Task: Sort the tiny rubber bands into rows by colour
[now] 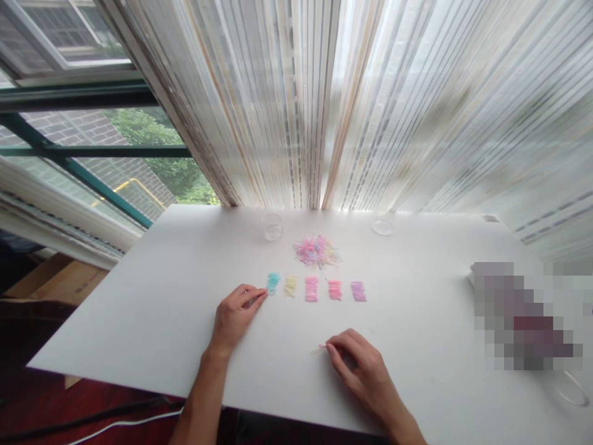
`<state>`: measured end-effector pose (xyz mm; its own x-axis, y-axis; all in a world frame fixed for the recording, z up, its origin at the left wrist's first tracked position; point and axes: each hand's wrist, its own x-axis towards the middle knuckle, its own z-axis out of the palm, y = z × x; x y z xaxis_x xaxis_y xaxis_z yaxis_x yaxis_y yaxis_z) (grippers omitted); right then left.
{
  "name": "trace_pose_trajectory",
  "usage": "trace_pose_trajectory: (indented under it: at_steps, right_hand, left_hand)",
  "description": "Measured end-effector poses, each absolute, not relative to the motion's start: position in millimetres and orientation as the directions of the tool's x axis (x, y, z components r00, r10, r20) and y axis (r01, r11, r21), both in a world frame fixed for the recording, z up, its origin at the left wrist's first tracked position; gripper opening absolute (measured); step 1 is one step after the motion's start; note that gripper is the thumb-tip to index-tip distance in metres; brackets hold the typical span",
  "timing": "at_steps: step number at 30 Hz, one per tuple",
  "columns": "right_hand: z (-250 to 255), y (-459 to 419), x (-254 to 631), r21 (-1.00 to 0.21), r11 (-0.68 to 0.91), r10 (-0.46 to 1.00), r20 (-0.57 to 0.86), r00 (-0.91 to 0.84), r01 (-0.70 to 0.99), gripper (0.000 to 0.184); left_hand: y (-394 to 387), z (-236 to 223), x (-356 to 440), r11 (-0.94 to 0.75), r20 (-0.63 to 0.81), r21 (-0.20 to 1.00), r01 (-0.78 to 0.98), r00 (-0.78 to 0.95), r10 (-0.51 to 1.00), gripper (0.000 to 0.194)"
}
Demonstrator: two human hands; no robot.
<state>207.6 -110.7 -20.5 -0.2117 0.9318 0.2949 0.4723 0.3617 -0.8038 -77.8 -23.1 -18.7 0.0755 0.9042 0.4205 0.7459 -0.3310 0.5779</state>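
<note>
My left hand (238, 312) has its thumb and index finger pinched at the lower edge of a teal row of thin strands (273, 282). What is between those fingertips is too small to make out. Lower on the right, my right hand (359, 364) pinches a few thin pastel strands (319, 350), pale yellow and pinkish, just above or on the table. To the right of the teal row lie neat rows in yellow (290, 285), pink (312, 288), coral (335, 290) and purple (358, 291). Behind them is a loose mixed pile of strands (317, 251).
On the white table (152, 309), a clear round container (272, 228) stands behind the pile at left, and a clear round lid (382, 227) lies at right. A pixelated object (519, 315) occupies the right side. Striped curtains (315, 123) hang along the back edge.
</note>
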Motion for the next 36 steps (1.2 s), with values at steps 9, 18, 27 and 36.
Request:
trace_pose_trajectory:
  at_steps: [9, 18, 27, 36]
  right_hand:
    - [-18.7, -111.6, 207.1, -0.806, 0.346, 0.938, 0.277, -0.210, 0.481, 0.014]
    - [-17.7, -110.4, 207.1, -0.802, 0.339, 0.940, 0.275, -0.199, 0.491, 0.015]
    - [-16.8, -110.9, 206.1, -0.799, 0.348, 0.937, 0.290, -0.194, 0.491, 0.017]
    - [-16.2, -110.4, 206.2, -0.794, 0.350, 0.937, 0.292, -0.194, 0.497, 0.018]
  left_hand:
    - [-24.7, -18.4, -77.5, -0.312, 0.398, 0.559, 0.768, 0.081, 0.914, 0.023]
    - [-25.9, -18.5, -77.0, -0.292, 0.397, 0.540, 0.790, 0.066, 0.915, 0.023]
    - [-26.1, -17.7, -74.4, -0.276, 0.406, 0.521, 0.808, 0.050, 0.912, 0.021]
    - [-27.0, -18.6, -75.3, -0.278, 0.404, 0.485, 0.829, 0.069, 0.912, 0.018]
